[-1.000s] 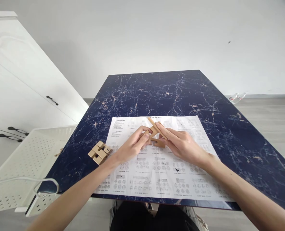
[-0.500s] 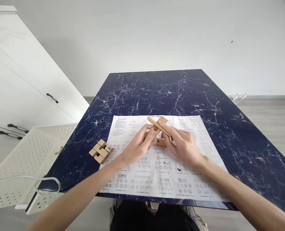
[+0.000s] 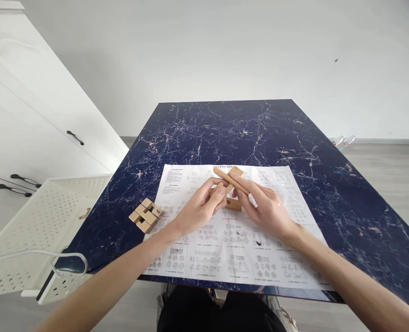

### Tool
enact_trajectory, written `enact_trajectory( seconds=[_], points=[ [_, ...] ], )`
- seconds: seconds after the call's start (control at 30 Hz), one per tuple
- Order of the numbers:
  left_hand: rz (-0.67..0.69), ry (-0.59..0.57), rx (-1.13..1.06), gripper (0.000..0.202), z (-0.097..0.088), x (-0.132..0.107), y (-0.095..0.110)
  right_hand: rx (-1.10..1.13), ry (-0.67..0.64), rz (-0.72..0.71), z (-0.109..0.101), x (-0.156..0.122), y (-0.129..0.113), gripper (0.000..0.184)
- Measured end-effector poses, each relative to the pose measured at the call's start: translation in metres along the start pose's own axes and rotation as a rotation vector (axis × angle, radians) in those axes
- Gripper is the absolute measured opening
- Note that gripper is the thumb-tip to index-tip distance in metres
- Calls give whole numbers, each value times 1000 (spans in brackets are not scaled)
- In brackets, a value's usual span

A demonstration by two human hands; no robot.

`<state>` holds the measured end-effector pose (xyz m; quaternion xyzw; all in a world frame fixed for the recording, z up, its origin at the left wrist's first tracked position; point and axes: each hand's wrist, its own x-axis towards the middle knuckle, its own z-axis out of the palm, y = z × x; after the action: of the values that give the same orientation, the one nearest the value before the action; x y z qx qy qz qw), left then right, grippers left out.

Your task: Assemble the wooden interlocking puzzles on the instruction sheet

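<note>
Over the top middle of a printed instruction sheet point(image 3: 204, 240), both hands work close together on wooden puzzle pieces. My left hand point(image 3: 207, 197) is closed, its thumb pressed along one wooden puzzle piece point(image 3: 238, 171) that slants up to the right and bears dark marks at its far end. Across it lies a second, stick-shaped wooden piece point(image 3: 222, 174), pinched in my right hand point(image 3: 264, 200). Below the fingers, another wooden piece with a dark hole point(image 3: 234, 204) shows on or just above the sheet; my fingers partly hide where these pieces meet.
A block of interlocked wooden pieces point(image 3: 145, 216), marked with a 3, sits at the sheet's left edge on the blue marbled table point(image 3: 218, 129). Left of the table stand a white perforated rack point(image 3: 48, 216) with a white cable point(image 3: 34, 254) and a white cabinet point(image 3: 45, 106).
The hands hold nearly the same pose. The stick-shaped piece in the right hand has tilted slightly, and the whole view has shifted a little.
</note>
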<state>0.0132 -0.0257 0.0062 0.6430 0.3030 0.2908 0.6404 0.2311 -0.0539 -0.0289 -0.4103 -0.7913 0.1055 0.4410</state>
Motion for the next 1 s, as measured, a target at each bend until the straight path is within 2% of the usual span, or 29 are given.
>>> enact_trajectory(
  seconds=[0.1,0.17,0.23,0.3,0.37,0.43,0.5,0.57,0.67,0.77,0.87,0.93,1.0],
  points=[
    [23,54,11,49,2,-1,2,160,10,167,-3,2,-4,43],
    [43,142,0,57,2,-1,2,355,12,292,-6,5,-5,39],
    [65,260,-6,51,1,0,-1,602,-9,379,-8,9,-6,37],
    [89,348,34,37,0,1,-3,824,-53,438,-8,11,-7,35],
    [126,344,92,33,-1,3,-5,980,-112,489,-8,12,-9,32],
    [162,267,128,35,-1,3,-5,1088,-172,522,-8,13,-12,28],
    [182,209,141,34,-1,3,-5,1163,-222,529,-9,14,-16,24],
    [187,215,136,32,-2,2,-4,1201,-263,530,-9,15,-18,24],
    [173,257,102,31,-4,2,-3,1120,-292,553,-9,14,-18,32],
    [177,327,61,32,-7,3,-3,734,-178,547,-6,10,-13,32],
    [189,359,-80,34,-10,7,-4,207,-90,394,0,5,-5,24],
    [186,341,-186,35,-12,9,-6,34,-136,267,5,2,0,24],
    [175,324,-242,35,-13,10,-7,-22,-195,178,9,0,4,25]
  ],
)
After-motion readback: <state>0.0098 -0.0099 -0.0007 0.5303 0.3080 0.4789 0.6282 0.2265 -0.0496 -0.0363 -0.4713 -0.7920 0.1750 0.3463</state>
